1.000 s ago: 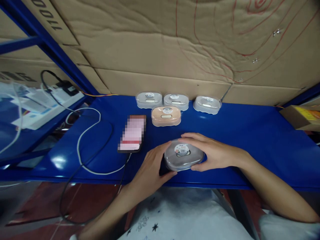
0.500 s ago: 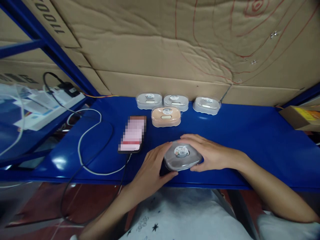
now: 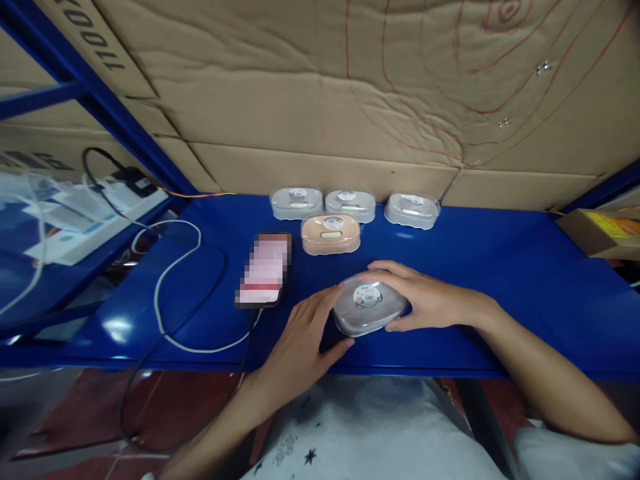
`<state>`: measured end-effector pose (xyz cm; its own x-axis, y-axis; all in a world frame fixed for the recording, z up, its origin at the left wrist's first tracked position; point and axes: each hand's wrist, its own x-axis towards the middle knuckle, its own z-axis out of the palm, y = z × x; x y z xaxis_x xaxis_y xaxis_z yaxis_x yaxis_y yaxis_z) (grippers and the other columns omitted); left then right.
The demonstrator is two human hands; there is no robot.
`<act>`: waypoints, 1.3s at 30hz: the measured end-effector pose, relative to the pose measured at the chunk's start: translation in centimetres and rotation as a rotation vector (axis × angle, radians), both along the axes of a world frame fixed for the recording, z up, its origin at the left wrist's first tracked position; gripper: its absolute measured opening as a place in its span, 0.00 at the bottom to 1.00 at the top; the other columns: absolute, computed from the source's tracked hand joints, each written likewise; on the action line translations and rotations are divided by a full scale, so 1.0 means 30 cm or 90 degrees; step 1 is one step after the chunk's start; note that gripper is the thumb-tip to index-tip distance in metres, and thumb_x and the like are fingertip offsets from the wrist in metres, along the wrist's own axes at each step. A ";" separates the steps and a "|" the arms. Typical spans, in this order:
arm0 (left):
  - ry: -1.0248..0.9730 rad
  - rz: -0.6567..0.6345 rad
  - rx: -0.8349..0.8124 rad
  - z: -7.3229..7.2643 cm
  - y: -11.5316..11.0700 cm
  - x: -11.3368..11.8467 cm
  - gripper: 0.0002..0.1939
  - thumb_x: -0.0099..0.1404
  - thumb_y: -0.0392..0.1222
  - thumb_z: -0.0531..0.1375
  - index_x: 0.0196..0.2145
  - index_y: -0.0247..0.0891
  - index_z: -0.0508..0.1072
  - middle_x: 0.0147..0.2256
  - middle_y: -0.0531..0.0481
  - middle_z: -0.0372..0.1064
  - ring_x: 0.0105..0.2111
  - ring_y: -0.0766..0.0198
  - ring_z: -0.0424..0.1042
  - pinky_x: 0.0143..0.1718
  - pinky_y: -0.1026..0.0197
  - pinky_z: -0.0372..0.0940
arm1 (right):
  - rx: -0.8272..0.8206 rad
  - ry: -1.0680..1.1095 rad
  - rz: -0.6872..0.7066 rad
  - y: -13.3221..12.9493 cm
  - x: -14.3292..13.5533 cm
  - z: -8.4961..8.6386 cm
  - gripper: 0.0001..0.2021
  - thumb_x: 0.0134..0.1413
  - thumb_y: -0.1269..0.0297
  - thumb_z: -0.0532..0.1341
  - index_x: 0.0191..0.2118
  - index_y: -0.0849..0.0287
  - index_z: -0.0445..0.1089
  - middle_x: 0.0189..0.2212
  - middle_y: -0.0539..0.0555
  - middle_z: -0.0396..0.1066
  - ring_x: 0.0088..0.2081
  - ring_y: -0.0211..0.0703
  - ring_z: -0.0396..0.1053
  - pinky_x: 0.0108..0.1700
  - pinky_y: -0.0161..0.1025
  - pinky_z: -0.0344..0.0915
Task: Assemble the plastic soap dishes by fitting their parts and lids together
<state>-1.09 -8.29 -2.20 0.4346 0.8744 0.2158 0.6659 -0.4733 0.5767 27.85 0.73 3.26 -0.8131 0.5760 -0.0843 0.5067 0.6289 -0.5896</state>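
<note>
Fingers of the right hand [image 3: 435,300] are clamped on the grey oval plastic case [image 3: 357,313] near the bench's [image 3: 450,357] front edge; the left hand's [image 3: 293,347] fingers, apart, surround its other end, probably for steadying.

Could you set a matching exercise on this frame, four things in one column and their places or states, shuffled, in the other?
1. Nearest gray case
2. Phone
3. Peach case
4. Carton with yellow print

A. Right edge of the picture
B. Screen blurred into squares
C. Between left hand and right hand
D. Just right of the phone

Pairs: 1-C, 2-B, 3-D, 4-A
</note>
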 end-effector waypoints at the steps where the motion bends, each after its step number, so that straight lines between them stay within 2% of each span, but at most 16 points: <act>1: 0.002 0.008 -0.008 0.000 -0.002 0.000 0.43 0.75 0.47 0.63 0.76 0.52 0.41 0.72 0.37 0.57 0.70 0.40 0.61 0.66 0.32 0.63 | 0.015 0.005 -0.005 -0.002 -0.009 -0.001 0.48 0.57 0.54 0.73 0.77 0.42 0.49 0.75 0.59 0.50 0.74 0.62 0.55 0.72 0.58 0.60; 5: 0.016 0.039 -0.038 0.003 -0.008 0.000 0.45 0.76 0.50 0.61 0.77 0.54 0.36 0.77 0.38 0.44 0.73 0.39 0.54 0.68 0.31 0.61 | 0.066 0.005 -0.056 0.003 -0.019 -0.006 0.47 0.59 0.51 0.71 0.77 0.41 0.47 0.73 0.60 0.53 0.71 0.63 0.60 0.70 0.60 0.63; 8: 0.035 0.022 -0.040 0.009 -0.008 -0.001 0.42 0.76 0.52 0.60 0.77 0.54 0.40 0.76 0.38 0.47 0.72 0.39 0.57 0.67 0.30 0.62 | 0.091 -0.026 -0.113 0.034 0.020 -0.016 0.47 0.60 0.48 0.70 0.78 0.42 0.46 0.74 0.62 0.52 0.71 0.66 0.58 0.70 0.64 0.62; 12: 0.057 0.003 -0.034 0.016 -0.005 -0.003 0.38 0.77 0.52 0.60 0.76 0.52 0.47 0.76 0.39 0.48 0.71 0.39 0.58 0.67 0.31 0.62 | 0.203 -0.053 -0.197 0.109 0.102 -0.050 0.44 0.64 0.41 0.65 0.78 0.43 0.48 0.77 0.63 0.42 0.75 0.75 0.47 0.70 0.73 0.55; 15: 0.066 -0.002 -0.025 0.015 -0.004 -0.004 0.36 0.77 0.51 0.60 0.75 0.51 0.51 0.76 0.39 0.48 0.72 0.39 0.57 0.67 0.32 0.63 | 0.285 -0.046 -0.238 0.155 0.145 -0.079 0.41 0.65 0.42 0.65 0.77 0.41 0.50 0.77 0.62 0.42 0.74 0.77 0.48 0.69 0.75 0.55; 19: 0.072 -0.009 -0.007 0.012 -0.005 -0.005 0.34 0.76 0.51 0.60 0.74 0.49 0.54 0.75 0.38 0.48 0.71 0.39 0.58 0.67 0.32 0.63 | 0.345 0.002 -0.264 0.177 0.138 -0.108 0.34 0.68 0.46 0.63 0.75 0.43 0.57 0.76 0.61 0.42 0.75 0.73 0.48 0.71 0.72 0.55; 23: 0.082 -0.008 -0.001 0.011 -0.007 -0.004 0.33 0.76 0.49 0.61 0.73 0.49 0.55 0.75 0.38 0.49 0.71 0.39 0.58 0.67 0.31 0.63 | 0.357 0.096 -0.289 0.205 0.117 -0.133 0.36 0.68 0.40 0.59 0.75 0.47 0.55 0.76 0.62 0.44 0.76 0.66 0.47 0.73 0.66 0.56; 25: 0.085 -0.012 0.002 0.009 -0.007 -0.004 0.33 0.77 0.49 0.60 0.73 0.49 0.55 0.75 0.38 0.49 0.71 0.39 0.58 0.67 0.31 0.63 | 0.373 0.111 -0.338 0.239 0.135 -0.146 0.35 0.71 0.40 0.54 0.76 0.48 0.53 0.76 0.63 0.49 0.76 0.64 0.49 0.73 0.64 0.54; 28: 0.088 -0.020 0.009 0.005 -0.006 -0.005 0.32 0.77 0.50 0.60 0.73 0.49 0.56 0.75 0.37 0.50 0.71 0.39 0.57 0.66 0.30 0.63 | 0.414 0.047 -0.439 0.305 0.197 -0.167 0.33 0.74 0.43 0.47 0.76 0.53 0.51 0.75 0.65 0.52 0.75 0.65 0.51 0.72 0.67 0.53; 31: 0.087 -0.021 0.012 0.004 -0.003 -0.006 0.32 0.76 0.50 0.60 0.72 0.48 0.57 0.75 0.37 0.50 0.71 0.38 0.58 0.66 0.30 0.64 | 0.427 -0.019 -0.485 0.347 0.255 -0.179 0.34 0.71 0.43 0.51 0.74 0.55 0.55 0.73 0.68 0.57 0.72 0.71 0.55 0.69 0.72 0.54; 33: 0.085 -0.023 0.014 0.003 -0.002 -0.006 0.31 0.76 0.50 0.60 0.72 0.48 0.57 0.75 0.37 0.50 0.71 0.38 0.58 0.66 0.30 0.64 | 0.436 -0.024 -0.499 0.352 0.273 -0.174 0.33 0.68 0.42 0.55 0.70 0.56 0.62 0.68 0.70 0.63 0.69 0.75 0.59 0.66 0.74 0.55; 35: 0.086 -0.025 0.015 0.002 -0.002 -0.006 0.31 0.77 0.50 0.60 0.72 0.48 0.58 0.74 0.37 0.50 0.71 0.38 0.58 0.66 0.30 0.64 | 0.459 -0.021 -0.521 0.347 0.278 -0.163 0.34 0.65 0.39 0.59 0.67 0.57 0.65 0.65 0.72 0.64 0.67 0.77 0.61 0.64 0.75 0.55; 37: 0.087 -0.026 0.017 0.001 -0.002 -0.006 0.31 0.76 0.50 0.60 0.72 0.48 0.58 0.74 0.37 0.51 0.71 0.38 0.58 0.66 0.30 0.63 | 0.467 -0.017 -0.530 0.342 0.277 -0.151 0.39 0.61 0.36 0.62 0.69 0.57 0.62 0.68 0.72 0.60 0.69 0.79 0.57 0.65 0.76 0.54; 39: 0.088 -0.027 0.019 -0.001 -0.003 -0.006 0.30 0.76 0.50 0.60 0.72 0.47 0.59 0.74 0.36 0.51 0.71 0.38 0.58 0.66 0.29 0.63 | 0.408 -0.026 -0.517 0.343 0.281 -0.141 0.44 0.58 0.35 0.63 0.72 0.54 0.55 0.71 0.71 0.54 0.71 0.76 0.54 0.66 0.74 0.55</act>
<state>-1.28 -8.37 -2.24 0.4979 0.8490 0.1770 0.7171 -0.5178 0.4665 36.27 11.03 -0.98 -0.1633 0.8961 0.4127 0.9308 0.2785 -0.2366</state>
